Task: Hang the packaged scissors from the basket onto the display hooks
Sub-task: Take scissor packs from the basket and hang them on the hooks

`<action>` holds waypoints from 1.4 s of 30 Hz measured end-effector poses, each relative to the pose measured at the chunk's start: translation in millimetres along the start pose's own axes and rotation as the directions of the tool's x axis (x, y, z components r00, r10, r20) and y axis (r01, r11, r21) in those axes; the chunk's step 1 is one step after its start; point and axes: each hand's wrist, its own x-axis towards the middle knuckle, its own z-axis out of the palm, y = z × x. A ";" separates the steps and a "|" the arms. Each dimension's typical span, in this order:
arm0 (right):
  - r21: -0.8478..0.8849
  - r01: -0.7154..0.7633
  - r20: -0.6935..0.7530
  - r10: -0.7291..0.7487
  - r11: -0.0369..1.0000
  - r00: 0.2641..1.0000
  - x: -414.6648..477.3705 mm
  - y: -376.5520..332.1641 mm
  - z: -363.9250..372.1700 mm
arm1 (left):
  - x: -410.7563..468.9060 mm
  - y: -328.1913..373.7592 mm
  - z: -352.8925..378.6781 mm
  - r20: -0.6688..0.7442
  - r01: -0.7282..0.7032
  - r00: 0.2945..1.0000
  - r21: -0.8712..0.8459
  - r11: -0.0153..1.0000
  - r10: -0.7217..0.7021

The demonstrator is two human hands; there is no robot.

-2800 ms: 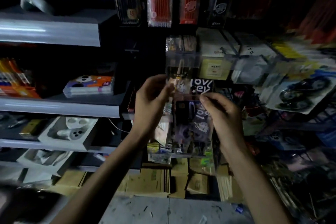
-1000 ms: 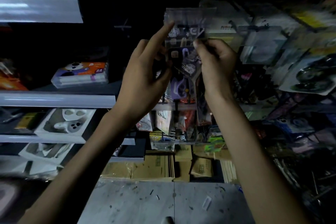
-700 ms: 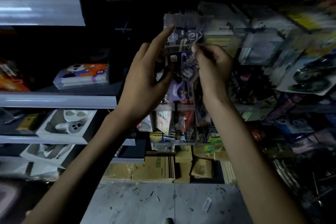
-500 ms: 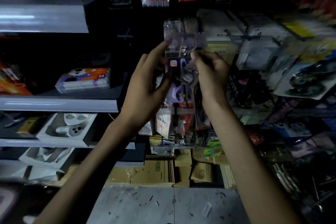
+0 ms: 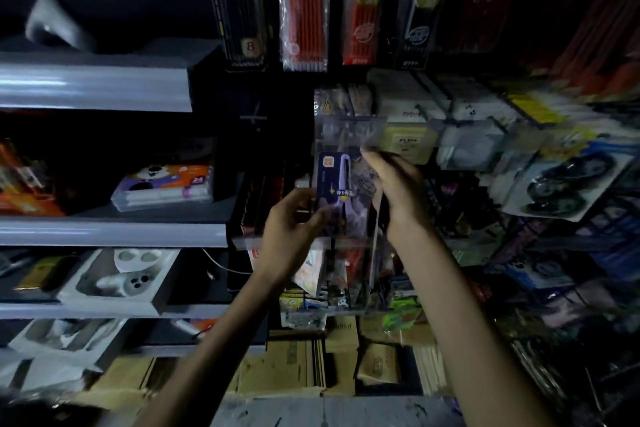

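A packaged scissors (image 5: pixel 335 191), purple scissors on a blue card, hangs upright in front of the display rack, just below a clear plastic label strip (image 5: pixel 349 130) at a hook's front. My left hand (image 5: pixel 292 230) grips the pack's lower left, thumb across its front. At the pack's upper right edge, my right hand (image 5: pixel 398 189) pinches it with curled fingers. More hanging packs behind it are blurred. The hook itself is hard to make out, and the basket is out of view.
Pen and refill packs (image 5: pixel 303 7) hang above. Grey shelves (image 5: pixel 110 232) with boxed goods stand at left. Tape dispensers in packs (image 5: pixel 561 184) hang at right. Cardboard boxes (image 5: pixel 294 367) sit low, above a grey floor (image 5: pixel 329 412).
My left hand has dropped from the clear label strip to the pack's lower left. The pack now hangs lower and shows its blue front. The view has tilted up.
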 end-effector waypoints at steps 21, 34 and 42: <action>-0.535 0.212 -0.054 -0.283 0.818 0.958 -76.9 67.1 -35.4 | -21.4 -15.6 15.0 -0.148 -0.032 0.989 -0.054 0.998 0.024; -0.592 0.195 0.022 -0.225 0.782 0.974 -46.5 61.3 -20.5 | -0.2 -42.7 18.4 -0.069 0.076 0.994 -0.034 0.997 -0.079; -0.522 0.196 0.000 -0.230 0.830 0.973 -14.6 57.1 -7.8 | 36.3 -51.6 21.5 -0.099 0.077 0.992 -0.065 0.995 -0.083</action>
